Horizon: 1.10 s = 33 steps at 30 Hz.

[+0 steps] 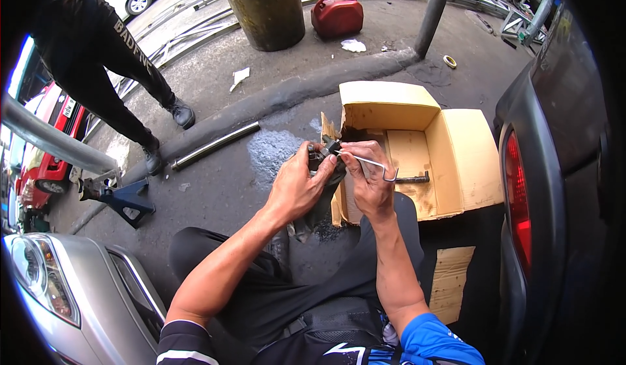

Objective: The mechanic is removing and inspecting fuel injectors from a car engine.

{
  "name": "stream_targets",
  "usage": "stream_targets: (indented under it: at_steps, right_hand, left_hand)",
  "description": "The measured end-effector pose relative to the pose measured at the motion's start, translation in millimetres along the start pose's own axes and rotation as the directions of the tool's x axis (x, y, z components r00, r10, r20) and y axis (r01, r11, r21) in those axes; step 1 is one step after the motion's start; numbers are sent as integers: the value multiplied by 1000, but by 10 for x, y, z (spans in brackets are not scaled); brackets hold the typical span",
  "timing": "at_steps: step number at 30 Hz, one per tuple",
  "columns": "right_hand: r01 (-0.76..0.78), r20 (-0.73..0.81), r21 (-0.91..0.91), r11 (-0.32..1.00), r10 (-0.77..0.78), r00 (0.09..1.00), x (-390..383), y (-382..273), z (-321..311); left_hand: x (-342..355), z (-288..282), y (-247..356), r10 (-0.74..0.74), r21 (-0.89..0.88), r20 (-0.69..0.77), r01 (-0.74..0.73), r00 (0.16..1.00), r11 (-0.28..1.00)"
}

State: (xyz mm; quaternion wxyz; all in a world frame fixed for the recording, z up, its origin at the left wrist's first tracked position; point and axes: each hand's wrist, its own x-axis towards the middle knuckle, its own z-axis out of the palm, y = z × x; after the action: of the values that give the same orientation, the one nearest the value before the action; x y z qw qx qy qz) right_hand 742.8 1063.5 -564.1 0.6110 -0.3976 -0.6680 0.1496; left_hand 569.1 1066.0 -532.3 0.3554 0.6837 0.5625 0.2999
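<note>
My left hand [297, 186] is closed around a small dark metal part [331, 147], holding it up in front of me, beside the left wall of an open cardboard box. My right hand [370, 189] grips a thin silvery rod [370, 161] with a hooked bend at its outer end; its other end meets the metal part. The right fingertips also lie against the part. My fingers partly hide the part, so its exact kind is unclear.
The cardboard box [460, 163] holds a dark metal bar [414, 178]. A long metal tube [215, 146] and a jack stand [127, 200] are on the ground to the left. Cars flank me: a silver one [78, 300] and a dark one [554, 169]. A person [107, 58] stands at far left.
</note>
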Motion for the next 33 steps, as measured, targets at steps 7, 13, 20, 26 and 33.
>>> stream_targets:
  at_steps: [7, 13, 20, 26, 33]
  right_hand:
    - [45, 51, -56, 997, -42, 998, 0, 37, -13]
    - [74, 71, -36, 997, -72, 995, 15, 62, -34]
    - [34, 61, -10, 999, -33, 998, -35, 263, -81]
    - [-148, -378, -2, 989, 136, 916, 77, 304, -364]
    - [-319, -18, 340, 885, 345, 938, -46, 69, 40]
  left_hand:
    - [8, 25, -58, 50, 108, -28, -47, 998, 993]
    - [10, 10, -52, 95, 161, -54, -86, 994, 983]
    - [-31, -11, 28, 50, 204, 19, -52, 999, 978]
    - [51, -118, -76, -118, -77, 39, 121, 992, 990]
    - [131, -60, -210, -101, -232, 68, 114, 993, 966]
